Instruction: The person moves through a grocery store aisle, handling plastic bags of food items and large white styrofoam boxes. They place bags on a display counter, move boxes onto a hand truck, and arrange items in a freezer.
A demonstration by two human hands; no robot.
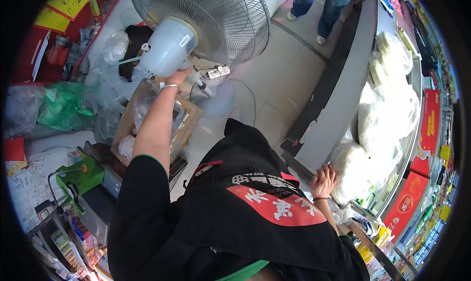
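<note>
A pedestal fan stands before me; its pale motor housing [165, 47] and wire cage [241, 30] fill the upper middle. My left hand [179, 77] reaches over a cardboard box and is wrapped around the fan's neck, just below the housing. Part of its grip is hidden by the fan. Below, the pole runs down to a round base [217, 100] on the floor. At the right, my right hand [323, 179] rests on the edge of a grey counter [325, 124], fingers a little apart, beside a filled white plastic bag [349, 170]. It holds nothing that I can see.
A power strip [218, 72] and cables lie by the fan's base. The cardboard box [189, 128] holds clear plastic. A green plastic bag [66, 106] lies on the left. A person in jeans [333, 10] stands beyond the fan. Shelves of goods line the far right.
</note>
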